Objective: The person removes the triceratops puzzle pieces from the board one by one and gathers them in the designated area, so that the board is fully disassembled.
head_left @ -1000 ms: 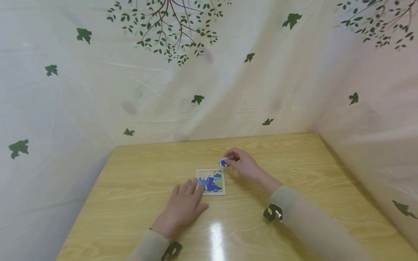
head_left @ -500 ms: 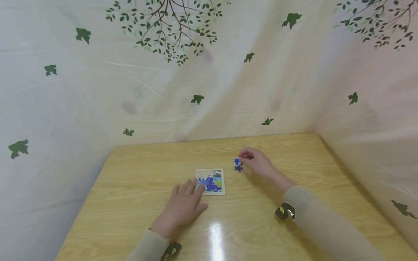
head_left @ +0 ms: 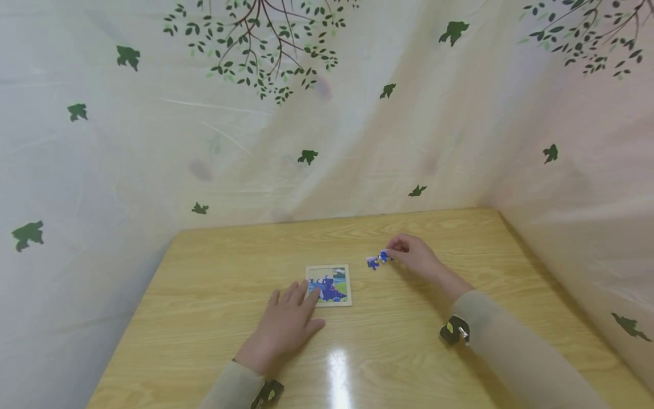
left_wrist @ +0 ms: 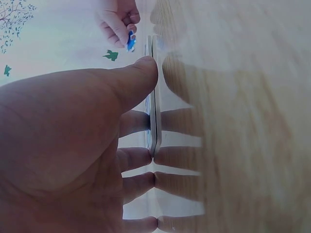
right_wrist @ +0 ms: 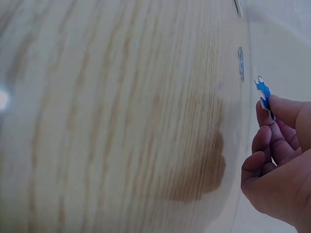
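Note:
A small framed jigsaw puzzle (head_left: 334,295) with a purple-blue dinosaur picture lies on the table; bare backing shows at its upper left. My left hand (head_left: 288,324) lies with fingers extended, fingertips touching the frame's left side. In the left wrist view, the frame's thin edge (left_wrist: 154,97) shows beyond the thumb. Right of the frame, my right hand (head_left: 416,258) pinches a blue puzzle piece (right_wrist: 265,99) between thumb and index finger, above the table. A second puzzle piece (head_left: 373,264) lies flat on the table just left of the held one.
The wooden table (head_left: 219,284) ends at a pale curtain (head_left: 245,170) printed with leaves and branches, which also runs along both sides. Small black devices are strapped to both wrists, such as the right wrist camera (head_left: 453,330).
My right hand has moved to the right with its puzzle piece, away from the frame. The second piece on the table has come into sight. My left hand has stayed in place.

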The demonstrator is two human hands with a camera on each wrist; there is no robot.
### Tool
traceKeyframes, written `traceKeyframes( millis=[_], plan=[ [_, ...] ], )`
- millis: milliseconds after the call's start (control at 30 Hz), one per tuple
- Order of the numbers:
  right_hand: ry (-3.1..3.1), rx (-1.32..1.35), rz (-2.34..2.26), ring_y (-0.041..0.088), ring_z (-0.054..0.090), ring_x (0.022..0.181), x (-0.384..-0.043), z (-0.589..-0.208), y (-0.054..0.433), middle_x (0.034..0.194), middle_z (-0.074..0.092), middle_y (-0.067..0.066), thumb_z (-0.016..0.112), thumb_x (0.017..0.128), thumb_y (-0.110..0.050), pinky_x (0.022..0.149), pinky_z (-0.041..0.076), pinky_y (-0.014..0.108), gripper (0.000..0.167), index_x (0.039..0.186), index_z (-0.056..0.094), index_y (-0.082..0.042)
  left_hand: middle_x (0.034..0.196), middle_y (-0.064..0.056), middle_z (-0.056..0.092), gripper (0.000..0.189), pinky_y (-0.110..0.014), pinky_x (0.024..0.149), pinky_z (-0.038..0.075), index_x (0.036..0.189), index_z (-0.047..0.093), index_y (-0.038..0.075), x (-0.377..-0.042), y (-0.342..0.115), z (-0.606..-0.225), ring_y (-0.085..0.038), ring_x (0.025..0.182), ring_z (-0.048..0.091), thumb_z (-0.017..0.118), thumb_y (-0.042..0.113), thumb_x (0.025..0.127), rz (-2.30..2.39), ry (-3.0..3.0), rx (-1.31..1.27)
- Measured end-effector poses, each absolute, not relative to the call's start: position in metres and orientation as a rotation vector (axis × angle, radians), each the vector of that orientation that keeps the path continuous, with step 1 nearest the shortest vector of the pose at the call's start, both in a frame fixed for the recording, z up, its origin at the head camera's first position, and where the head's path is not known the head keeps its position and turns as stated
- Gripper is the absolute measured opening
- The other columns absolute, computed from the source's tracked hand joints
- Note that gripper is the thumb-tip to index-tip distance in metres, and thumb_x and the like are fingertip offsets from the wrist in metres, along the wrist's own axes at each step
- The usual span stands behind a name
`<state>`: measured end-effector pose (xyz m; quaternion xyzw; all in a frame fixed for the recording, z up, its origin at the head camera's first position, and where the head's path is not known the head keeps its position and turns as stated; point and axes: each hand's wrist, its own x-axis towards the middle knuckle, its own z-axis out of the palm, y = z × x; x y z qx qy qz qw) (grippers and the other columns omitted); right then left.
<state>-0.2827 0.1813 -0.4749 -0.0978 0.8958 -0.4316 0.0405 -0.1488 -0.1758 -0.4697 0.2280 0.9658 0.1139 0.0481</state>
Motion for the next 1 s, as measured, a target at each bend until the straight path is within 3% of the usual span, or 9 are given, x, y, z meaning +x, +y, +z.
traceKeyframes(
  millis=[200,1000],
  plan=[
    [2.760,-0.304,-1.298,0.029,0.068,0.110,-0.284,-0.480,0.188,0.112,0.075,0.010,0.073,0.108,-0.016,0.102,0.055,0.049,0.017,0.119,0.073,-0.003,0.175,-0.023,0.035,0.072,-0.074,0.128,0.023,0.168,0.047,0.010,-0.149,-0.175,-0.470,-0.047,0.161,0.032,0.060,0.053,0.111,0.336,2.947,0.693],
    [2.805,-0.332,-1.178,0.026,0.067,0.103,-0.288,-0.486,0.186,0.107,0.075,0.008,0.074,0.108,-0.016,0.095,0.054,0.044,0.016,0.116,0.074,-0.003,0.177,-0.023,0.032,0.073,-0.074,0.129,0.019,0.169,0.045,0.010,-0.151,-0.176,-0.473,-0.048,0.162,0.029,0.058,0.054,0.112,0.336,2.935,0.679]
  ],
)
